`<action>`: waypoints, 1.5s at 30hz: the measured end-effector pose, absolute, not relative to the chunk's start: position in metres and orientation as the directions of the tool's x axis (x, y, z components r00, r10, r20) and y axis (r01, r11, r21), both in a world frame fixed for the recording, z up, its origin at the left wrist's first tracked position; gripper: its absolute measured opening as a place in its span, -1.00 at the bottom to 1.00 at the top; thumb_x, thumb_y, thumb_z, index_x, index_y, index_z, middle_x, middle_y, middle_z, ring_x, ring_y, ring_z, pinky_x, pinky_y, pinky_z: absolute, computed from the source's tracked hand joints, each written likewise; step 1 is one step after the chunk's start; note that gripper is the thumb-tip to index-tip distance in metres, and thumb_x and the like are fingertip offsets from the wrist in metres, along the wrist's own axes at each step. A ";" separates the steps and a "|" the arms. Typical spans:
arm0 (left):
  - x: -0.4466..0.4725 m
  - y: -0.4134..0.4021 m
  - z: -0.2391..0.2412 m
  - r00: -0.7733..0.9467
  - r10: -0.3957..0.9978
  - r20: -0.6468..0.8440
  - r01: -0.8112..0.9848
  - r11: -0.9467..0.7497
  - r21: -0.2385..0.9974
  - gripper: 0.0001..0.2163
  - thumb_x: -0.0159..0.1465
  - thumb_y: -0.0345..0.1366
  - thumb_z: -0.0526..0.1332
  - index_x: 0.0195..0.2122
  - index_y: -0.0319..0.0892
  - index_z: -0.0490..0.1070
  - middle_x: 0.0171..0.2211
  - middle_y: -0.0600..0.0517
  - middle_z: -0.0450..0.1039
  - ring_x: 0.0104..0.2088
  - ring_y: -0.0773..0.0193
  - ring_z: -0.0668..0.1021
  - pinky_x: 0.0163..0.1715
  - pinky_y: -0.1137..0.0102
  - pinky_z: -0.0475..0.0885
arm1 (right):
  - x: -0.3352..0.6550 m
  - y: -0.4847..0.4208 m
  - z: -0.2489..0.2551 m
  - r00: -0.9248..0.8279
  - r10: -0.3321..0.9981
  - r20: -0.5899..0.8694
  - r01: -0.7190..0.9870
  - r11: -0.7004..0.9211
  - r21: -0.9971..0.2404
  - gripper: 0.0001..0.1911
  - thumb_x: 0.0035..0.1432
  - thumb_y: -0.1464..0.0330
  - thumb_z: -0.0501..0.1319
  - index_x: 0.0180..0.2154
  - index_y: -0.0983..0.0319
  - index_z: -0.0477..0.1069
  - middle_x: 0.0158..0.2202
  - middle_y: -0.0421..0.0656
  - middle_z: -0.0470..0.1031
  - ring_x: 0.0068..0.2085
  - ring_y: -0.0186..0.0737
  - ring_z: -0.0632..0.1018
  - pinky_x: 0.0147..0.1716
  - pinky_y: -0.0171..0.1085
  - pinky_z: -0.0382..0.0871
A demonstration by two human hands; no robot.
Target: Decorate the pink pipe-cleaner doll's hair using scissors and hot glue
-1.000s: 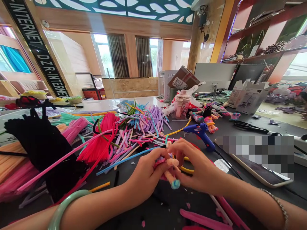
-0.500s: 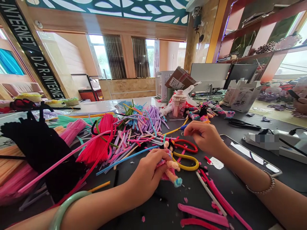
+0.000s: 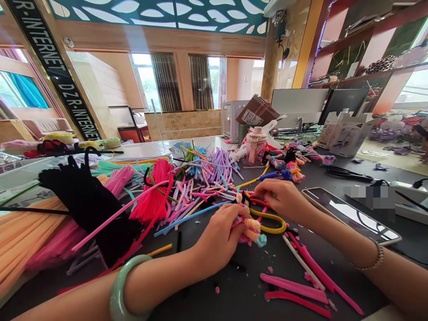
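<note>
My left hand point(image 3: 222, 232) is closed around a small fuzzy doll point(image 3: 252, 225) made of pipe cleaners, with peach limbs, a blue tip and pink parts. My fingers hide much of its body. Close beside it, my right hand point(image 3: 284, 198) has its fingers curled over the red handle loop of the scissors; what they pinch, if anything, is hidden. The yellow handle loop of the scissors point(image 3: 279, 228) shows below that hand. Just beyond my right knuckles lies a blue glue gun point(image 3: 281, 175).
Bundles of black point(image 3: 88, 200), red point(image 3: 154, 189) and peach pipe cleaners point(image 3: 36, 245) crowd the left. Pink strips point(image 3: 294, 287) lie in front. A phone point(image 3: 351, 214) and a power strip are at right. Behind stand a pink bottle point(image 3: 256, 145) and finished-looking dolls.
My right hand has come down from beside the blue glue gun to the red scissor handle, leaving the glue gun in plain view. My left hand still holds the doll. The view has shifted slightly.
</note>
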State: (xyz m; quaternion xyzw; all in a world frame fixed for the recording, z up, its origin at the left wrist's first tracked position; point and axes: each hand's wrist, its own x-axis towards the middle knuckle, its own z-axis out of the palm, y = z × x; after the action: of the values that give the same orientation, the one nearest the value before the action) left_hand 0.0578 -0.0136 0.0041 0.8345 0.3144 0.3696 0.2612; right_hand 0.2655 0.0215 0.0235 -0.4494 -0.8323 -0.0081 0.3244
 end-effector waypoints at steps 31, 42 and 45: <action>0.052 -0.013 0.002 0.391 0.823 0.412 0.241 -0.524 0.817 -0.57 -0.13 -0.67 0.00 -0.23 -0.15 0.22 -0.25 -0.01 0.36 -0.20 0.21 0.43 -0.12 0.28 0.33 | 0.206 0.124 0.062 -0.290 0.931 0.223 0.795 0.364 -0.485 -0.70 0.23 0.26 0.14 -0.03 0.22 0.36 0.01 -0.10 0.40 -0.10 -0.15 0.49 -0.15 -0.10 0.43; 0.054 -0.007 0.002 0.356 0.833 0.424 0.143 -0.497 0.856 -0.59 -0.18 -0.60 0.00 -0.28 -0.11 0.18 -0.29 0.01 0.30 -0.20 0.19 0.40 -0.10 0.18 0.31 | 0.253 0.059 0.064 -0.270 0.911 0.312 0.371 0.397 -0.839 -0.78 -0.06 0.24 0.30 -0.38 0.26 0.46 -0.57 -0.23 0.51 -0.51 -0.29 0.54 -0.45 -0.28 0.46; 0.053 -0.009 -0.002 0.221 0.876 0.429 0.157 -0.466 0.871 -0.57 -0.15 -0.55 0.01 -0.22 -0.07 0.15 -0.22 -0.01 0.24 -0.12 0.12 0.36 -0.07 0.08 0.28 | 0.258 0.045 0.062 -0.326 0.906 0.270 0.294 0.369 -0.882 -0.73 -0.08 0.20 0.32 -0.38 0.25 0.45 -0.57 -0.24 0.50 -0.52 -0.31 0.54 -0.47 -0.29 0.46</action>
State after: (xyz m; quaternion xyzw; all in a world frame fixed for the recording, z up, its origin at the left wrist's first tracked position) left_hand 0.0533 -0.0088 -0.0016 0.6941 0.3721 0.5013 0.3584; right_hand 0.2583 0.0452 0.0616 -0.4159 -0.7213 0.3778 0.4051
